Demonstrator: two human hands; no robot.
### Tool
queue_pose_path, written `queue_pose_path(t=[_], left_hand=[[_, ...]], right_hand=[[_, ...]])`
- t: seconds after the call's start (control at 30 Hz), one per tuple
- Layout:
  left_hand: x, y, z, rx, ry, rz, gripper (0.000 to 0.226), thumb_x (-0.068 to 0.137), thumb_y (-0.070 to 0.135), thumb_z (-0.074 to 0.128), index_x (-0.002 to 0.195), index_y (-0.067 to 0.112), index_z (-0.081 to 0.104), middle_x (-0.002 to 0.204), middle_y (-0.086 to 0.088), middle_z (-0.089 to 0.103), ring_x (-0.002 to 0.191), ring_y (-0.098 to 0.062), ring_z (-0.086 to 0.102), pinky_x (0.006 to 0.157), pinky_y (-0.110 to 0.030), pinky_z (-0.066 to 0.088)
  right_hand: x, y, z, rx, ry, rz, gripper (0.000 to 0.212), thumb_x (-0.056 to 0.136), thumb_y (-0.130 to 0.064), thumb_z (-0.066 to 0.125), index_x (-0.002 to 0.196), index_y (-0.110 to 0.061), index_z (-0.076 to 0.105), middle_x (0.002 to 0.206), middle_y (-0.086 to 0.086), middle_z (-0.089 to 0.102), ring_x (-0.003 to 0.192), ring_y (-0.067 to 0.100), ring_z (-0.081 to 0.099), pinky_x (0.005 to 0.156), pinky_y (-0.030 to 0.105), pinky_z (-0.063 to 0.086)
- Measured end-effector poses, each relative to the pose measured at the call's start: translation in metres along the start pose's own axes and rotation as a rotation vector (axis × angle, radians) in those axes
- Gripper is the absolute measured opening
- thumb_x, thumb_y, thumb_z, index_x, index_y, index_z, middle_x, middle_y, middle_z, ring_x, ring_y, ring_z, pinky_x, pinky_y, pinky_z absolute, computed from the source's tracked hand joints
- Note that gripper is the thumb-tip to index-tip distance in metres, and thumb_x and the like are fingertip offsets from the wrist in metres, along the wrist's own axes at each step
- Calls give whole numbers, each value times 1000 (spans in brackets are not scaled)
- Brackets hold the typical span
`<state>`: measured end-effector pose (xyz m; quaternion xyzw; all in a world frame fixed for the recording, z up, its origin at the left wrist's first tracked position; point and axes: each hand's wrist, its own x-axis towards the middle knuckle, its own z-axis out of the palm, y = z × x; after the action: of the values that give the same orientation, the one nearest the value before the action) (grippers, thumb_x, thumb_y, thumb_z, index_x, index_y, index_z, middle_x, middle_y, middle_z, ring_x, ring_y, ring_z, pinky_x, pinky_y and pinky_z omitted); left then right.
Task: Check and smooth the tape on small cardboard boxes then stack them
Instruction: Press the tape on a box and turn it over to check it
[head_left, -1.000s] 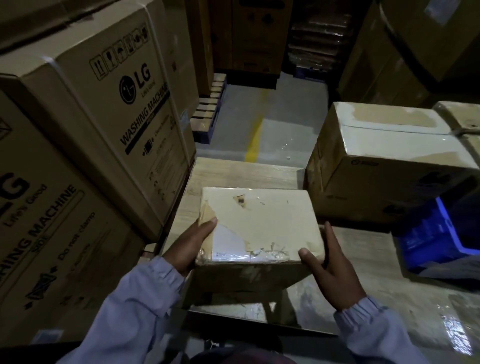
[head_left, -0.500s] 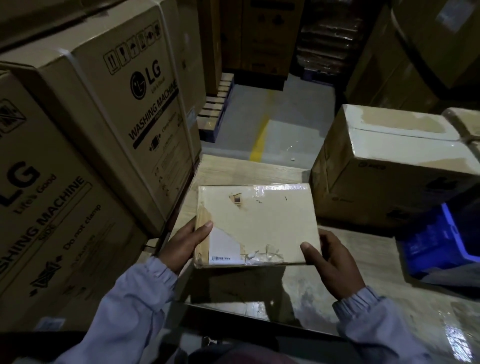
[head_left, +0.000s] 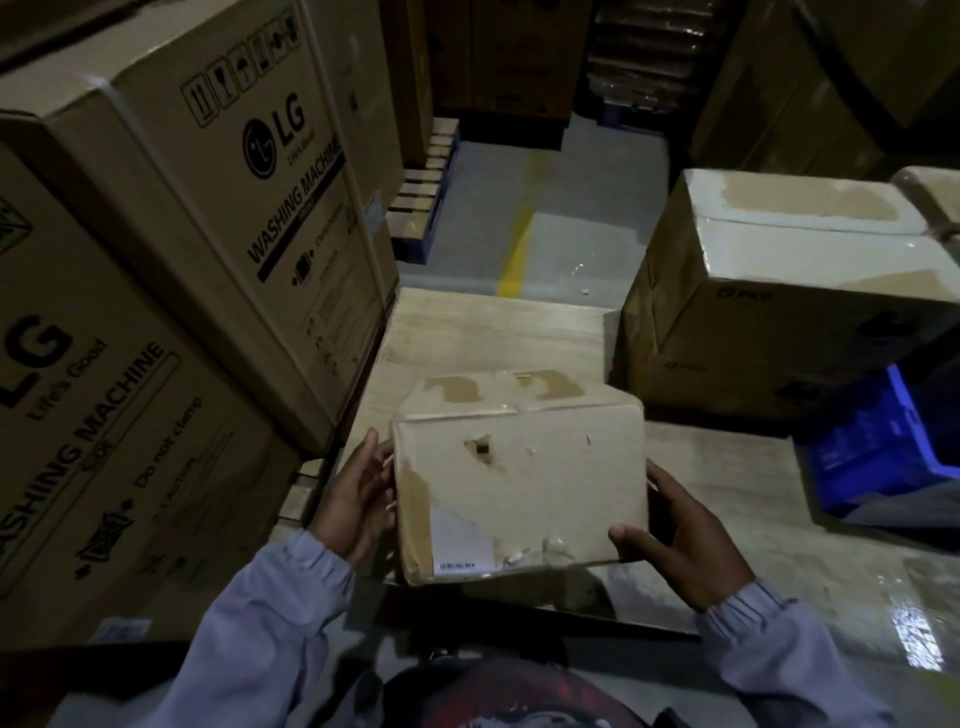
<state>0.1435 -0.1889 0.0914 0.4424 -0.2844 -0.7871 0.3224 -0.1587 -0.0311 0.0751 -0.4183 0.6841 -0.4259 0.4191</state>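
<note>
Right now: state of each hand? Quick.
Left hand: holds the box by its left edge.
Right hand: grips the box's right edge, thumb on its face.

Cardboard, tape, wood and plastic
The small box (head_left: 540, 483) is dull brown cardboard, rough where its skin is torn, with crinkly shiny tape (head_left: 527, 552) and a smooth white paper label (head_left: 457, 535). Under it the bench (head_left: 493, 332) looks like pale wood, glossy to the box's right. Farther right, a blue crate (head_left: 878, 467) is plastic.
</note>
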Motion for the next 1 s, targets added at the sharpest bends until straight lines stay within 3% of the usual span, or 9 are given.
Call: queue_pose_path(t=[0.1,0.2,0.3,0.43,0.6,0.73,0.8,0.93,1.0], left_hand=[[-5,-13,8,9,46,-71,57,100,47,30,83,27,81,89,-1,76,82,-17,71,79,-35,54],[-5,-23,13,8,56,-104,51,99,46,32,111,17,72,107,-7,73,96,-21,70,87,-35,54],[-1,-30,10,72,56,-163,36,98,35,45,121,13,62,110,-10,72,97,-24,70,88,-37,52],[12,-44,-2,223,98,-205,39,96,32,54,129,12,57,122,-10,66,110,-27,62,102,-40,44],[20,-79,-13,460,118,-162,62,86,55,63,137,22,50,127,-1,63,114,-22,61,110,-42,39],[18,-101,-6,648,62,-132,45,100,36,48,142,24,38,124,2,57,111,-18,56,96,-26,41],[17,-104,-2,629,31,-111,37,97,34,56,131,28,42,123,5,59,111,-16,57,93,-24,42],[29,-96,-7,638,57,-130,73,70,47,79,130,21,46,133,-4,57,109,-16,60,94,-33,48],[41,-84,-7,847,130,-97,108,71,40,83,151,13,16,142,0,40,123,-18,47,101,-32,40]], right_hand=[[-16,14,-2,-139,-42,55,79,74,-6,81,142,-27,46,121,-11,67,112,9,63,90,45,56],[-26,24,6,-265,-35,107,73,70,-4,83,135,-18,54,105,-16,69,96,-10,63,84,14,52],[-28,28,17,-385,-50,141,56,71,-16,84,121,-15,61,94,-13,65,81,0,62,64,-1,41],[-23,48,26,-401,-28,242,49,74,-20,83,116,-9,60,96,-1,66,84,11,59,60,1,39],[-22,78,27,-372,56,366,49,76,-10,81,120,-1,60,99,8,69,93,17,63,60,2,41],[-25,86,24,-360,139,446,51,79,-6,76,127,-6,57,106,11,68,100,21,65,74,18,40],[-25,91,23,-372,165,460,52,82,-5,72,131,-11,54,110,12,69,105,25,65,76,19,39],[-24,90,28,-371,186,525,51,88,-10,65,136,-16,49,119,12,66,108,27,63,76,21,38],[-25,83,33,-311,221,560,49,90,-10,62,137,-14,47,123,12,63,112,27,62,79,21,38]])
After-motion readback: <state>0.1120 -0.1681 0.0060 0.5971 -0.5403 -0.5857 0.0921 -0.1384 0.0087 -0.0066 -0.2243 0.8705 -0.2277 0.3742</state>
